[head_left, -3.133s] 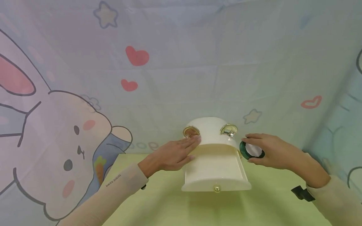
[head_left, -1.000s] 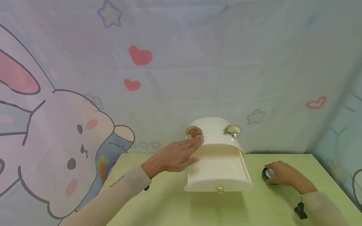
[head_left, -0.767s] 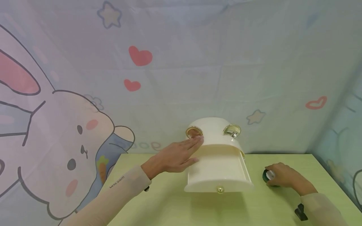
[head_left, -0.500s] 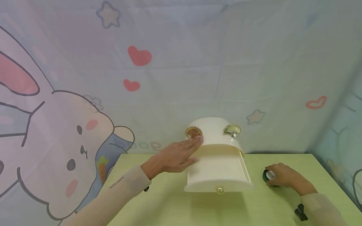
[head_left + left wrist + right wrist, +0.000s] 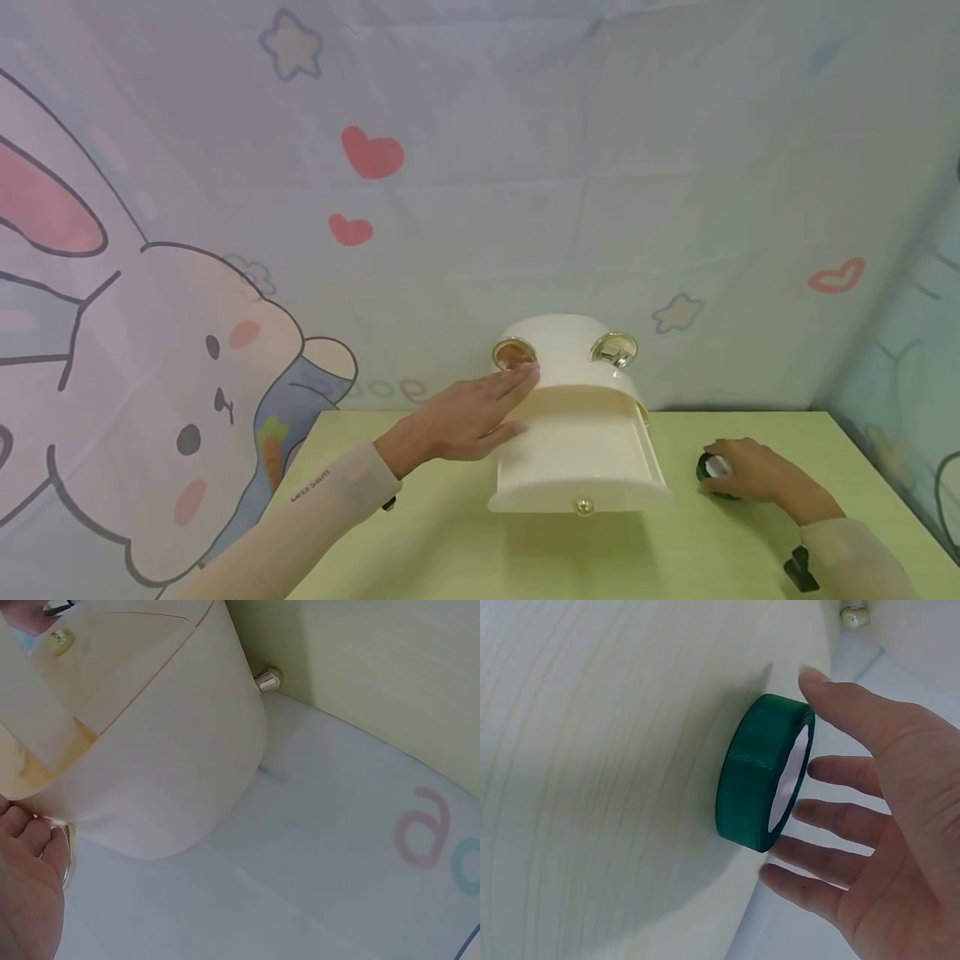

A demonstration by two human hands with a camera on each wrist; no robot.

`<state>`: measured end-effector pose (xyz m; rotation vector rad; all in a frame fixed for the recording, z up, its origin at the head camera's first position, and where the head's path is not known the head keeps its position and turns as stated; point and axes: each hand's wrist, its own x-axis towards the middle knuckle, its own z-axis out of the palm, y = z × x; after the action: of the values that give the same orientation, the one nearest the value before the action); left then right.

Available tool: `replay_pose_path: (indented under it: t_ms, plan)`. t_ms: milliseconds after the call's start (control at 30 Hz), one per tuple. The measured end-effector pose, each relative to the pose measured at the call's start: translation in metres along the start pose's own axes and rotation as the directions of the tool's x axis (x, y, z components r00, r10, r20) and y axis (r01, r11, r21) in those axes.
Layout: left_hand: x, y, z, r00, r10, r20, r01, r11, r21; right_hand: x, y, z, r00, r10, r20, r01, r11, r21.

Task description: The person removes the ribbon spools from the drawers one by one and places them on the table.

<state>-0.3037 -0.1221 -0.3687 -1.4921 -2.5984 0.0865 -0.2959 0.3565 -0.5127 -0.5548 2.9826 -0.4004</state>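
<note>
A cream rounded box (image 5: 562, 337) with two gold-rimmed rings stands at the back of the table in the head view. Its drawer (image 5: 573, 458) is pulled out and has a gold knob (image 5: 583, 504). My left hand (image 5: 461, 417) rests with straight fingers on the box's left side, by one gold ring (image 5: 514, 352). Farther right, a roll of green ribbon (image 5: 754, 772) with a white centre lies flat on the table. My right hand (image 5: 892, 787) is spread around its edge, fingers fairly straight, thumb at one side; the thumb's contact is hard to tell.
The pale green table (image 5: 420, 533) ends at a printed cloth (image 5: 480, 208) that hangs behind it. A gold foot (image 5: 268, 679) juts from the box in the left wrist view. Another cloth side (image 5: 922, 375) closes off the right.
Since the oldest frame, my right hand has carried the ribbon roll right and down, from beside the box onto the table. Over the last second both hands stay nearly still; the left hand remains at the box.
</note>
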Motion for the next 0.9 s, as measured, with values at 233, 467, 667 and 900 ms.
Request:
replay_pose_path:
  t_ms: [233,467,667,900]
  plan:
    - [0.001,-0.001,-0.001,1.0,0.0,0.011,-0.001,1.0,0.013,-0.004,-0.012,-0.008,0.986,-0.08,-0.146,0.074,0.996,-0.049]
    - [0.001,-0.002,-0.002,1.0,-0.002,0.011,0.002,1.0,-0.005,-0.009,-0.035,-0.024,0.969,-0.116,-0.218,0.098,0.991,-0.092]
    - [0.001,-0.003,-0.004,1.0,0.001,0.02,-0.001,1.0,-0.001,-0.015,-0.063,-0.04,0.95,-0.166,-0.266,0.129,0.98,-0.15]
    - [0.001,-0.003,-0.004,1.0,0.008,0.024,-0.008,1.0,-0.012,-0.029,-0.1,-0.054,0.858,-0.3,-0.417,0.216,0.947,-0.237]
